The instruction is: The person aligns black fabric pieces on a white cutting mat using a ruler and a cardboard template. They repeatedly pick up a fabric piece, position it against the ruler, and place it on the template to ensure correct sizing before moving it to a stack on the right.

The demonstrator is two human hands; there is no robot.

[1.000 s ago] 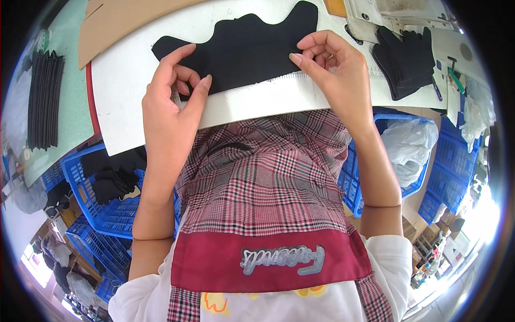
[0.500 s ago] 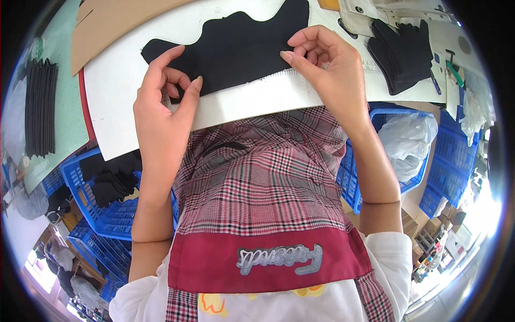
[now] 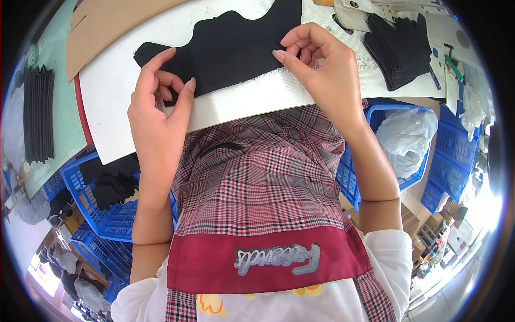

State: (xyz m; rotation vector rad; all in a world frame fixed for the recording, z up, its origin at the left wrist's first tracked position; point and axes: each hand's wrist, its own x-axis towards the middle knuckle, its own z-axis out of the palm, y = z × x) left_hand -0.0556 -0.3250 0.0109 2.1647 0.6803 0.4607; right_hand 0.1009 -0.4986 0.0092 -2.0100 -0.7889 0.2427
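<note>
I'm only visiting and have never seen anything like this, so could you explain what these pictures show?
Of course. There is no robot here: you see the bare left hand and right hand of someone in a checked apron. The view comes from a wide fisheye camera worn on that person's head and looking down, so straight edges bend near the rim.

On the white table lies a black fabric piece with a wavy far edge. Both hands touch it, one toward each end; I can't tell how firmly they grip. To the right is a stack of black glove-shaped pieces. On the green surface at far left stands a row of black folded pieces.
</note>
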